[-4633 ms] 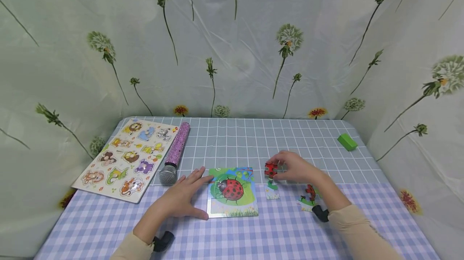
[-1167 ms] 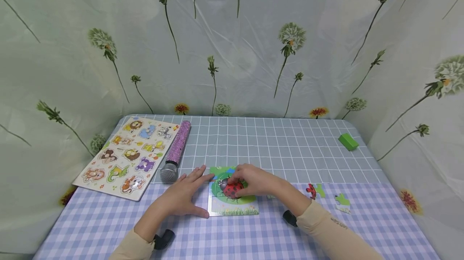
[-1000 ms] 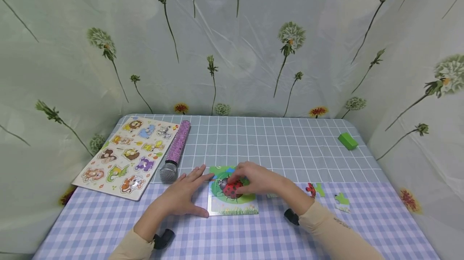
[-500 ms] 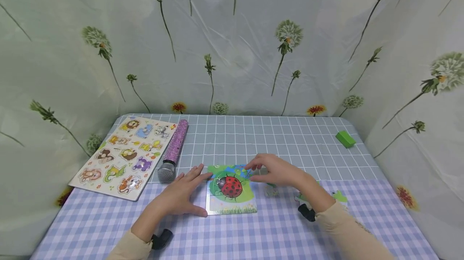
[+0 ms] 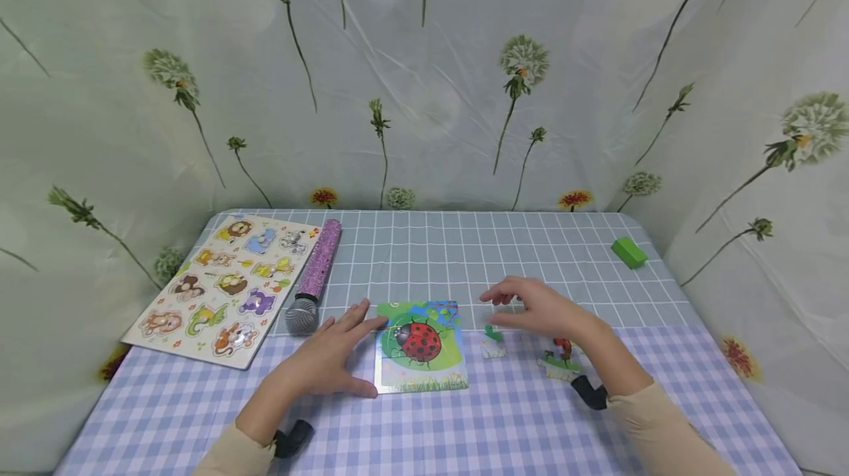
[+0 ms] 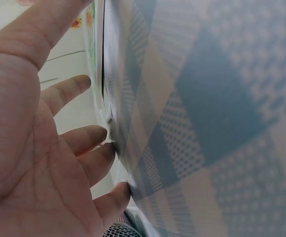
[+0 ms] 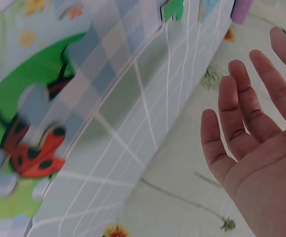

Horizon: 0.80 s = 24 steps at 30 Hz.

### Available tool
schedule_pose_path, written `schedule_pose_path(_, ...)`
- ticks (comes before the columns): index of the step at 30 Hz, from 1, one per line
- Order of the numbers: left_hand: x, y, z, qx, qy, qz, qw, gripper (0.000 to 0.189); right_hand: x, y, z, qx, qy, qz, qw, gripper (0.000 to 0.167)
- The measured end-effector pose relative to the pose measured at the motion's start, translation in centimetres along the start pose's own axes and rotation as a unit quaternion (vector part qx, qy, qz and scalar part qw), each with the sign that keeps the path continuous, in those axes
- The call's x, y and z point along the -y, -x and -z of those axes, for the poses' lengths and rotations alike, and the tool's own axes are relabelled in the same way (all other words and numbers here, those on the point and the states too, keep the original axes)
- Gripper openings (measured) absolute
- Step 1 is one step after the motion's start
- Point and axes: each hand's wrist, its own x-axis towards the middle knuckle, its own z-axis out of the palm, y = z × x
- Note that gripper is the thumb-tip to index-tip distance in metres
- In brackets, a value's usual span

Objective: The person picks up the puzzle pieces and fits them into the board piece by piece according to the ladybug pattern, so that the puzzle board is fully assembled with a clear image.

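A square ladybug jigsaw puzzle point(image 5: 421, 347) lies flat on the checked cloth in the head view. My left hand point(image 5: 328, 358) rests at its left edge, fingers spread, thumb at the lower left corner. To the puzzle's right hovers my right hand point(image 5: 533, 306), its fingers loosely bent and nothing between them. Just below those fingers lies a loose green-and-white puzzle piece point(image 5: 494, 349). More loose pieces point(image 5: 557, 367) sit under the right forearm, partly hidden by it. The right wrist view shows a red spotted puzzle piece point(image 7: 36, 155) and the empty palm.
An animal peg puzzle board point(image 5: 222, 288) lies at the left, with a glittery pink microphone point(image 5: 320, 262) along its right side. A green block point(image 5: 629, 252) sits at the far right. Behind the table point(image 5: 424, 240) hangs a flower-print curtain point(image 5: 438, 78).
The red piece my right hand pinched earlier went onto the ladybug puzzle. The right hand has since let go, lifted off and moved right. My left hand stays at the puzzle's edge.
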Motion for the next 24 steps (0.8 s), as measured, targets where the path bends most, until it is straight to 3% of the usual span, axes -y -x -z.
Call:
schedule_pose_path(14,-1.0,0.1,-0.3,0.000,0.013,-0.026,0.9996,0.109,-1.6,4.2,2.5,-0.037,0.008,-0.060,0.9975,0.042)
schedule_pose_path(24,-1.0,0.0,-0.7,0.011,0.015,-0.036,0.9992,0.103,-3.4,7.2,2.7,-0.055,0.009,-0.101,0.9934,0.045)
